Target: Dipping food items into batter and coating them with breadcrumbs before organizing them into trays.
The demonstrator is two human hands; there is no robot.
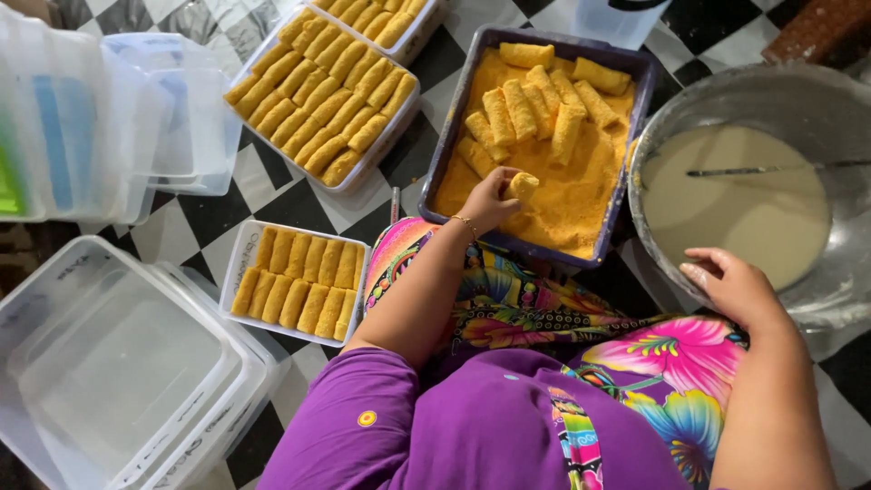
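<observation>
My left hand [485,201] is closed on a crumb-coated roll [523,186] just above the orange breadcrumbs in the dark purple tray [441,159]. Several more coated rolls [535,104] lie at the tray's far end. My right hand [737,289] hovers with loose, spread fingers at the near rim of a large metal bowl [844,272]. Its fingertips look smeared with batter and it holds nothing. The bowl holds pale batter [735,204] with a thin utensil [771,169] lying across it.
A small white tray [232,263] of coated rolls sits by my left elbow. A larger filled container [381,150] is beyond it. Stacked clear plastic tubs [118,363] stand at lower left, more lids [109,118] at upper left. The floor is black-and-white checkered.
</observation>
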